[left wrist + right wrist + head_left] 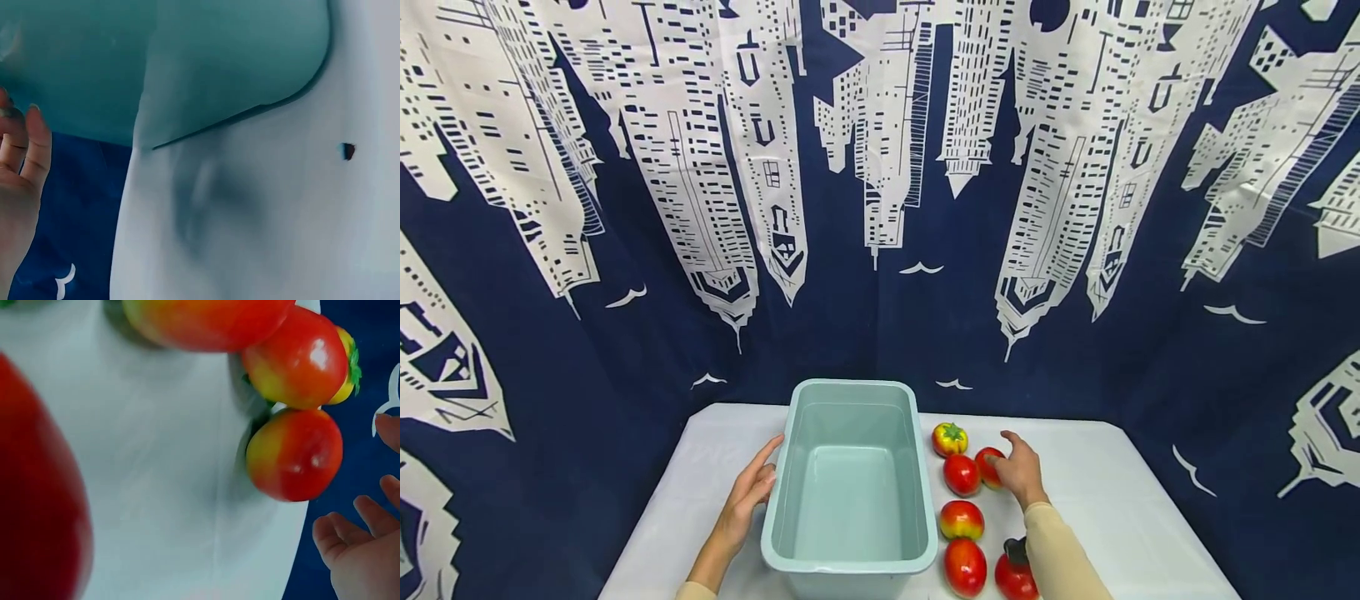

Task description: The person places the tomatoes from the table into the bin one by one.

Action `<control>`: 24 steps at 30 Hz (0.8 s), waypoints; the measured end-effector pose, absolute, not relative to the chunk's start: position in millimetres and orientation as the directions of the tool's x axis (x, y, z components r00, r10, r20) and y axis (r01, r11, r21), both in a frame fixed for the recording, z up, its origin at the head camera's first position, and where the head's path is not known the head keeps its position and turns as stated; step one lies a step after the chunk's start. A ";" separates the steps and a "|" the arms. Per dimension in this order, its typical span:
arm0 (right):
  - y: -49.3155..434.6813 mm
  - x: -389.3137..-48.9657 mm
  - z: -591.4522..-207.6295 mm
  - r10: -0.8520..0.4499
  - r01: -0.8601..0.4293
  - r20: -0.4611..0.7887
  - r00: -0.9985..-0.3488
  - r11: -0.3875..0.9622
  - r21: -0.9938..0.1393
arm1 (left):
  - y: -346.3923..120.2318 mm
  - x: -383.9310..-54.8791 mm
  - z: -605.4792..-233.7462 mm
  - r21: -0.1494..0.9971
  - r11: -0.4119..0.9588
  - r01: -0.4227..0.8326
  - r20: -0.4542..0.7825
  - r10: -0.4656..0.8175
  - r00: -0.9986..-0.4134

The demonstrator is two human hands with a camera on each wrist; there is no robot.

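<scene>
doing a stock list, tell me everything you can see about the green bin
The bin is a pale blue-green, open-topped rectangular tub with rounded corners, a thick rim and walls narrowing to a flat floor; it looks like smooth plastic. It stands upright and empty on the white table, long sides running front to back, left of the red-and-yellow fruit. The left hand is at its left side, apparently touching it.

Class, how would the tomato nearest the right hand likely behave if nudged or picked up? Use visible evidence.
The tomato would probably roll if nudged, since its sides are rounded. Its surface may be slippery, judging by the glossy highlights. The neighbouring tomato might stop it on one side, as they sit close together.
</scene>
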State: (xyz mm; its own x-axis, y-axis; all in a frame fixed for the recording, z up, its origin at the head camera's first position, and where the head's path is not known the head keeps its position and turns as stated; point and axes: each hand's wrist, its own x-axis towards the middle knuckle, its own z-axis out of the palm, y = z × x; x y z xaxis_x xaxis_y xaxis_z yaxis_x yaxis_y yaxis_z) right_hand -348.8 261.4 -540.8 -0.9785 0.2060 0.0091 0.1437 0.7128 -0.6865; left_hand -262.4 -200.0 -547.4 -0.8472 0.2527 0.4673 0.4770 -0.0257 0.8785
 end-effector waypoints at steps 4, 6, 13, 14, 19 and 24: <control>266.0 -346.9 -546.9 0.194 0.198 -0.082 -0.978 0.715 -0.670 | -197.6 -261.1 -553.3 0.833 -0.040 0.553 0.536 0.307 -0.786; 267.8 -346.6 -549.7 0.188 0.224 -0.126 -0.974 0.709 -0.669 | -197.8 -261.1 -554.8 0.828 -0.050 0.559 0.541 0.334 -0.771; 270.8 -345.4 -557.9 0.163 0.280 -0.229 -0.960 0.629 -0.726 | -204.0 -256.9 -558.9 0.900 -0.086 0.427 0.420 0.428 -0.800; 272.0 -345.6 -558.9 0.160 0.279 -0.230 -0.960 0.624 -0.730 | -204.5 -257.0 -560.0 0.908 -0.088 0.409 0.404 0.440 -0.802; 275.5 -346.8 -563.6 0.160 0.277 -0.227 -0.961 0.608 -0.744 | -205.6 -254.7 -563.2 0.927 -0.073 0.369 0.359 0.462 -0.811; 274.7 -348.8 -567.9 0.163 0.291 -0.242 -0.956 0.604 -0.742 | -206.8 -253.3 -561.5 0.943 -0.055 0.327 0.318 0.427 -0.846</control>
